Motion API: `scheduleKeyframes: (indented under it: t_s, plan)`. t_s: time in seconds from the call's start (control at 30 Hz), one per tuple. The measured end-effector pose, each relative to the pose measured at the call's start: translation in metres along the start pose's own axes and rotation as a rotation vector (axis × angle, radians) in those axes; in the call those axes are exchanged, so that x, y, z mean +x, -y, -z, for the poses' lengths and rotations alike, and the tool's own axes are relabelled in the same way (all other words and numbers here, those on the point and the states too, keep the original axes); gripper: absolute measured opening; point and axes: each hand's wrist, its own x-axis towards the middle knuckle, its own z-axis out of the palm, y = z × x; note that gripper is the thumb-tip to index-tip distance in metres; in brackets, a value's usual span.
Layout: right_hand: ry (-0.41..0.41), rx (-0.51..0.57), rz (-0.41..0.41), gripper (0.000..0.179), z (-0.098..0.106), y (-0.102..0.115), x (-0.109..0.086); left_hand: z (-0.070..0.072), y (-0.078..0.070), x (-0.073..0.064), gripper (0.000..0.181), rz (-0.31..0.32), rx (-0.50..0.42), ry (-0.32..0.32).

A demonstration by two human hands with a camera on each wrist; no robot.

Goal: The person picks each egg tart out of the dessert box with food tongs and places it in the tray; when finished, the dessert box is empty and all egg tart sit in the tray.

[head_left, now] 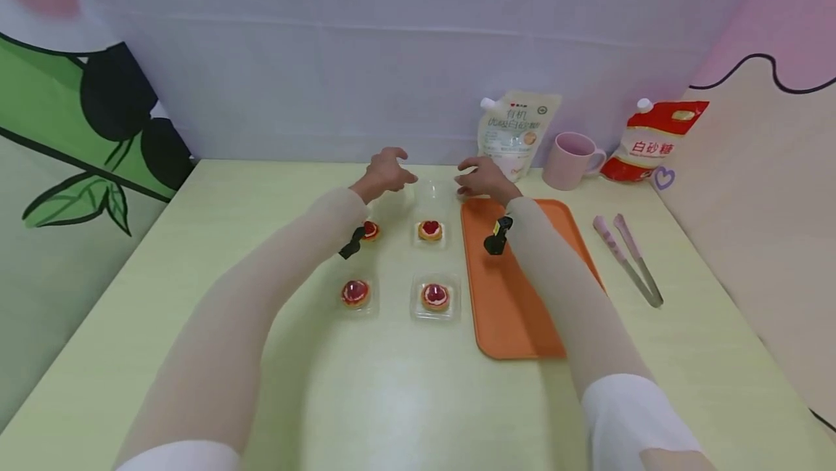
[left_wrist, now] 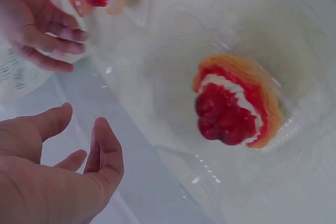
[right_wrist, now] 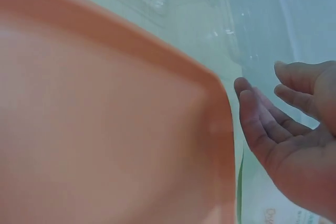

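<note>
Hovering near the far edge of the desk (head_left: 392, 413), the left hand (head_left: 385, 172) and right hand (head_left: 485, 179) are empty, fingers loosely bent and thumbs standing apart, on either side of clear plastic (head_left: 434, 191) that looks like the raised lid of the far right box (head_left: 443, 240). Inside that box sits the far right tart (head_left: 430, 230), left of the orange tray (head_left: 512, 318); three other tarts lie nearby, the far left tart (left_wrist: 236, 103) close to the left hand. The step in hand seems to be dealing with the lids; the next move probably calls for a light, even pinch on the thin plastic edges, keeping clear of the soft-looking toppings (left_wrist: 223, 116).
</note>
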Motion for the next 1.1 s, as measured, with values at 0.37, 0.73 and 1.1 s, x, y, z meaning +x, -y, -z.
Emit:
scheduleKeyframes:
  t_s: [0.37,0.73,1.1]
  plan:
    - [-0.052,-0.052,0.115,0.051,0.000,0.019,-0.019,0.020,0.012,-0.038,0.052,-0.169,-0.153,-0.060]
    - [-0.030,-0.098,0.331,0.057,-0.020,0.039,-0.055,0.036,0.061,-0.095,0.051,-0.225,-0.286,-0.058]
    - [0.068,-0.146,0.452,0.064,-0.042,0.052,-0.081,0.043,0.103,-0.136,0.059,-0.180,-0.320,-0.022]
